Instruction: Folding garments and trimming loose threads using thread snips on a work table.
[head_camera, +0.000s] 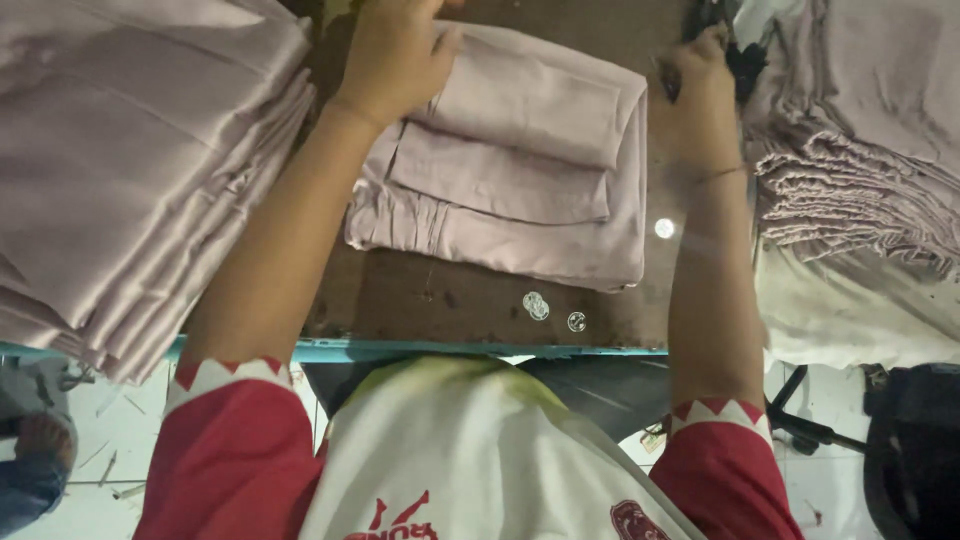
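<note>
Worktop (470, 300) of dark, scuffed brown wood fills the middle of the view, edged along its near side by a pale blue-green rim; below that rim a light tiled floor (90, 450) shows at both lower corners. A thick stack of mauve fabric (130, 170) covers the worktop's left side and hangs over its edge. On the right lies a rougher pile of the same cloth (850, 190), its frayed layered edges turned inward, with pale sheeting beneath. A dark chair or stand (900, 440) sits on the floor at lower right.

Between the two piles, a folded mauve garment (540, 200) lies flat on the worktop, its pleated hem toward the person. The left hand (395, 55) rests on the garment's far left corner, fingers curled over the fold and pressing it; its grip is loosely closed on the cloth. The right hand (700, 90) is just beside the garment's far right corner, near a dark object at the pile's edge; I cannot tell whether its grip holds anything.

Small round silvery coins (537, 306) lie on the bare wood nearer the person.
</note>
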